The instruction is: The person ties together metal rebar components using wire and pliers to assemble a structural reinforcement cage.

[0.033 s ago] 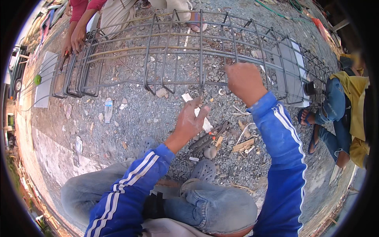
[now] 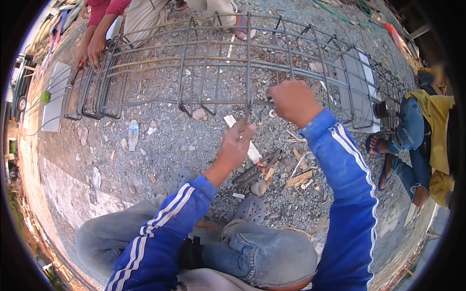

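A long cage of steel rebar (image 2: 248, 60) lies across the gravel in front of me, its stirrups spaced along the lengthwise bars. My left hand (image 2: 236, 145) is just below the near lower bar, beside a stirrup's bottom corner. Its thumb and fingers are pressed together; whatever they pinch is too thin to make out. Farther right, my right hand (image 2: 297, 103) is closed in a fist over the end of the near lower bar, and its grip is hidden. A pair of dark-handled pliers (image 2: 257, 169) lies on the gravel below my hands.
At the cage's left end, another person's hands (image 2: 93, 51) work by bunched stirrups. Someone in a yellow top (image 2: 434, 126) sits at the right. White boards (image 2: 56, 97) lie under both ends. Wood scraps (image 2: 299, 178), a plastic bottle (image 2: 133, 135) and stones litter the gravel.
My left hand's thumb and fingers, apart before, have come together. My right hand has shifted slightly left and down along the cage.
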The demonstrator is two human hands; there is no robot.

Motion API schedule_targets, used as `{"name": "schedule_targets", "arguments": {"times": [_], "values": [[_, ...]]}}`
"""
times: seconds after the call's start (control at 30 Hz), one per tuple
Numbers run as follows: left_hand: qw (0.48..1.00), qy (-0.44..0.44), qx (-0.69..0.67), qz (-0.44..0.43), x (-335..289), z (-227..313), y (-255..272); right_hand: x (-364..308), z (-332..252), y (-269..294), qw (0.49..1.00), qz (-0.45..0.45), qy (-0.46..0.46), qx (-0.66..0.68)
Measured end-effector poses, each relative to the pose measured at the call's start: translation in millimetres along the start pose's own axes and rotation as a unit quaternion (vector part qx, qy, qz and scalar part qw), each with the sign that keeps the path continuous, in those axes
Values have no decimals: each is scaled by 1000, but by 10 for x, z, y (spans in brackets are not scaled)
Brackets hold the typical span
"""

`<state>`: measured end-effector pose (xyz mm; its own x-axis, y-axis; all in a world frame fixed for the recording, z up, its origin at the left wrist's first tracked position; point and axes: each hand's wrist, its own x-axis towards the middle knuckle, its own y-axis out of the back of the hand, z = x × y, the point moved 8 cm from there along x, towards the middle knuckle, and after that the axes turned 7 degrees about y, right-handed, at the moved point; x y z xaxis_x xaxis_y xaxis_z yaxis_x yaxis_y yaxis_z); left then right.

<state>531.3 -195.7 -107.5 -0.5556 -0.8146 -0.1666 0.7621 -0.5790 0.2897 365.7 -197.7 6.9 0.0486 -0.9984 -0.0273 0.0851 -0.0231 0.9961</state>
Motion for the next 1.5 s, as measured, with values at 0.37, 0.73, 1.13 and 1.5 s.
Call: {"name": "schedule_targets", "arguments": {"times": [0.37, 0.73, 1.13, 1.5], "values": [[976, 186, -79, -78, 213, 96, 42, 108, -99, -130, 983, 91, -78, 137], [901, 23, 331, -281, 611, 1077, 637, -306, -811, -184, 896, 323, -174, 252], [858, -124, 445, -224, 712, 1295, 454, -329, -545, -680, 865, 212, -283, 355], [903, -233, 308, -186, 1199, 710, 298, -324, -557, -701, 789, 291, -356, 407]]}}
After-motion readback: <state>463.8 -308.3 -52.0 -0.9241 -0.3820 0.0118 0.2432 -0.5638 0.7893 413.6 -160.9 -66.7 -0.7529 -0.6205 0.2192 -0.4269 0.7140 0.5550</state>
